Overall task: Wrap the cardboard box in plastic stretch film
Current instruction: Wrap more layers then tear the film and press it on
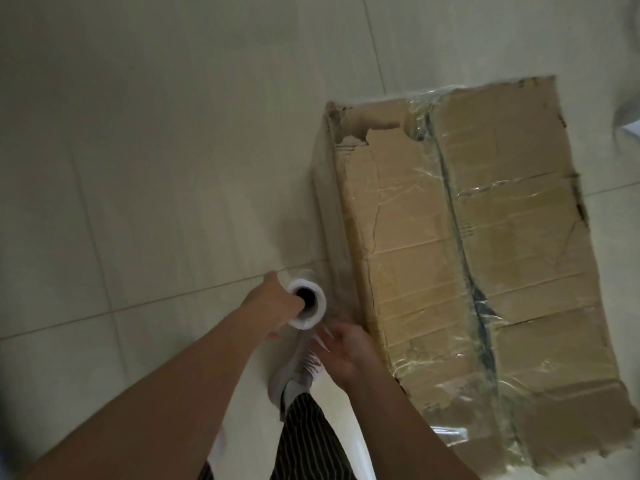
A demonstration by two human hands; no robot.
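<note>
A big worn cardboard box (467, 265) lies on the tiled floor, its top and left side covered in shiny clear film. My left hand (273, 306) holds the white stretch film roll (306, 306) upright beside the box's left side, with a finger or thumb inside the core. Clear film stretches from the roll to the box's left face. My right hand (343, 351) is just below the roll, near the box's near left corner, fingers loosely curled; it looks to be touching the film, though blur hides any hold.
Pale floor tiles (156, 150) spread to the left and behind the box. My foot in a white shoe (294, 372) and a striped trouser leg (304, 438) stand below the hands. A pale object (628, 123) shows at the right edge.
</note>
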